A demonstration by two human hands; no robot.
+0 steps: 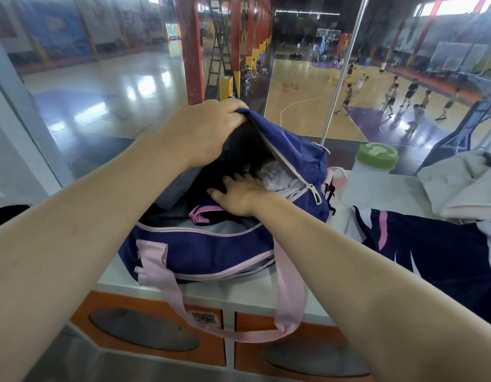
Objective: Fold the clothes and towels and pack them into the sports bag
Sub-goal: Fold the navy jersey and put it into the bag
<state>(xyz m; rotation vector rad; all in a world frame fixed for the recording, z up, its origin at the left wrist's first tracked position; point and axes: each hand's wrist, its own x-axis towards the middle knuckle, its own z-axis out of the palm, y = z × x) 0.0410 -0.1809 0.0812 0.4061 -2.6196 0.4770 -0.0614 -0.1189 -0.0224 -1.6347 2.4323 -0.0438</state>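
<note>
Pressing down inside the bag, the right hand lies with its fingers straight and spread on the packed cloth, holding nothing, while the left hand has its fingers curled tight round the raised far lip of the navy-blue fabric sports bag with pale pink trim, keeping the mouth open.

Under the right palm sits a folded dark garment with a pink edge, and just beyond the fingertips a crumpled white cloth fills the right end of the bag.

The likeliest trouble, as I judge it: if the left hand lets the lip drop, the flap would fall over the right wrist and close the opening; and a hard push could crumple the folds already laid in.

The bag stands on a white bench near its front edge, its long pink strap hanging over the orange locker doors below, where it could catch and drag the bag forward.

Outward to the right, a translucent bottle with a green lid stands just beside the bag and could be knocked over by an elbow. A navy garment with pink and white stripes and a pale grey folded cloth lie unpacked on the bench. Nothing blocks the bag's mouth.
</note>
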